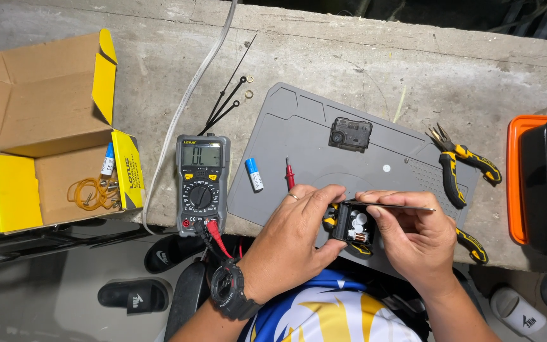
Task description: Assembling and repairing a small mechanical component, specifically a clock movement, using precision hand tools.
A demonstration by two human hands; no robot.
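My left hand (292, 231) grips a small black open clock mechanism (353, 228) with white gears and a copper coil showing inside. My right hand (413, 234) steadies the mechanism's right side and pinches metal tweezers (392, 206) that lie across its top. Both hands hover over the near edge of a grey work mat (311, 133). A black back cover of the mechanism (350, 134) lies on the mat farther back. A black watch sits on my left wrist.
A grey multimeter (201, 182) with red and black leads lies left of the mat, next to a blue-white battery (254, 174) and a red probe (290, 174). Yellow-black pliers (460, 161) rest at right. An open cardboard box (49, 126) stands far left; an orange-rimmed case (542, 183) far right.
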